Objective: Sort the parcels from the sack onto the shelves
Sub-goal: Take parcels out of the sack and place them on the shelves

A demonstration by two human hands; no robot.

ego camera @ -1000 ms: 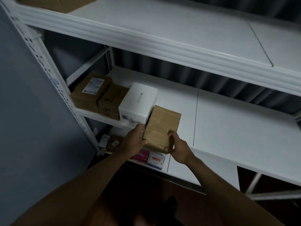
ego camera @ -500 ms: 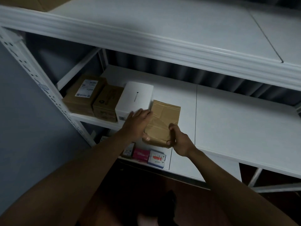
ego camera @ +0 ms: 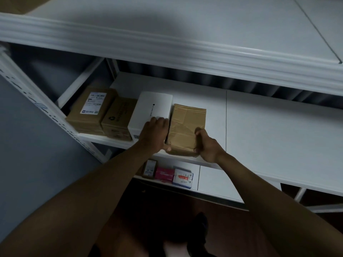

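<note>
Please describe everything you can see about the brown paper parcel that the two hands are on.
The brown paper parcel is a flat, rectangular package in wrinkled kraft paper with tape bands across it. It lies on the middle shelf, its near end at the shelf's front edge and its left side against the white box. The left hand holds its near left corner; the right hand grips its near right corner.
</note>
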